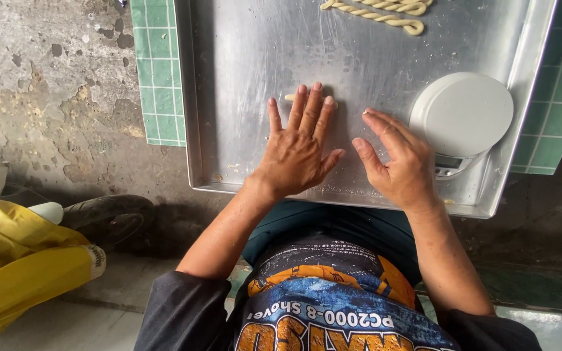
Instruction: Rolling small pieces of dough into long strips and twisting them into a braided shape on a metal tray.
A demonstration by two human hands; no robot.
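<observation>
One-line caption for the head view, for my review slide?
Left hand flat on a dough piece on a metal tray, right hand alongside, white scale nearby.

white round scale [462,114], twisted dough sticks [378,13], yellow bag [14,260]

Hands: two, a left hand [296,153] and a right hand [400,166]
Metal tray [242,58]: one
Round white scale [463,116]: one
Twisted dough sticks [373,14]: two, top edge of frame
Dough piece [289,97]: one

Metal tray [242,39]: left hand [297,153] flat on a small dough piece [290,97], fingers spread; right hand [401,162] open, just beside. Round white scale [463,114] at right; twisted dough ropes [385,13] at far edge.
</observation>
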